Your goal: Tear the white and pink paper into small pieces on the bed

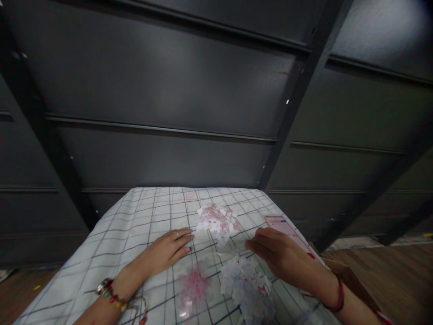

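My left hand (171, 248) lies on the checked tablecloth with its fingers stretched out and nothing in them. Just below its fingertips is a small heap of pink, clear-looking pieces (194, 286). My right hand (274, 248) hovers or rests near the right side, its fingers bent and pressed together; whatever they may hold is hidden. Between and beyond the hands sits a pile of white and pink scraps (216, 219), paper-like, trailing toward me. A larger pile of whitish scraps (246, 286) lies closer, left of my right wrist.
A phone with a pink lit screen (282, 225) lies along the table's right edge, partly behind my right hand. The white checked cloth (152, 207) covers the table. A dark panelled wall (176, 158) stands at its far edge. A cardboard box (352, 282) is below right.
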`<move>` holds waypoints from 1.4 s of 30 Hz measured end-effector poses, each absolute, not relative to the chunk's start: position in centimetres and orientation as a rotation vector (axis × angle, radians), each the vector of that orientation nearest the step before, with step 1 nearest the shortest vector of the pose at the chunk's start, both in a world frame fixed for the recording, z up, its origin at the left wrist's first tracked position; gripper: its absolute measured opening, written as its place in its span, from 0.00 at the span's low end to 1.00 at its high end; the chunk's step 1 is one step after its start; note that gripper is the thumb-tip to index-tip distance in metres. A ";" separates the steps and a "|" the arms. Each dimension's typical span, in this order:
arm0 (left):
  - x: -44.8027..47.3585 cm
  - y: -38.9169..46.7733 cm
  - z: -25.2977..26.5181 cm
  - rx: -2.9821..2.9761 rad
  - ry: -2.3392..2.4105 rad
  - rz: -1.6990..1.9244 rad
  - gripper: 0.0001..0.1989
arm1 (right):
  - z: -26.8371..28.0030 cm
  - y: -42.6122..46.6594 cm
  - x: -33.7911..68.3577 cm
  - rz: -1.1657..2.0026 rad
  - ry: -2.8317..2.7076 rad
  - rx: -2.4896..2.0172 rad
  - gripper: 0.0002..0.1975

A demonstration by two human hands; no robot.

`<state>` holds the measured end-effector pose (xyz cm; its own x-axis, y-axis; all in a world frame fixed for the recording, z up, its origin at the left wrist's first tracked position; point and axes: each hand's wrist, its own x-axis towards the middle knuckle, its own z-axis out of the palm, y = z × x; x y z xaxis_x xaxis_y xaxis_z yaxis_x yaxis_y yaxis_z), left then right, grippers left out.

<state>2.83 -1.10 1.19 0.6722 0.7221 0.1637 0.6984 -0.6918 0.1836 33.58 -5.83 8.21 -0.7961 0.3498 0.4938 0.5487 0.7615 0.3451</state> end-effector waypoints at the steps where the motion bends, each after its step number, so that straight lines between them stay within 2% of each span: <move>1: 2.8 -1.1 1.2 2.777 1.186 0.324 0.20 | 8.1 -5.8 33.4 -0.673 -2.549 -0.668 0.12; 8: 2.7 -1.2 1.2 2.784 1.168 0.358 0.20 | 8.4 -6.0 31.9 -0.660 -2.553 -0.597 0.14; 15: 2.4 -1.0 0.5 2.787 1.157 0.371 0.20 | 9.1 -5.9 33.4 -0.703 -2.571 -0.722 0.17; 25: 2.4 -0.9 0.4 2.781 1.174 0.345 0.20 | 8.8 -6.1 33.3 -0.684 -2.593 -0.726 0.13; 42: 2.3 -0.8 0.4 2.791 1.150 0.368 0.20 | 9.0 -6.0 32.7 -0.691 -2.562 -0.741 0.13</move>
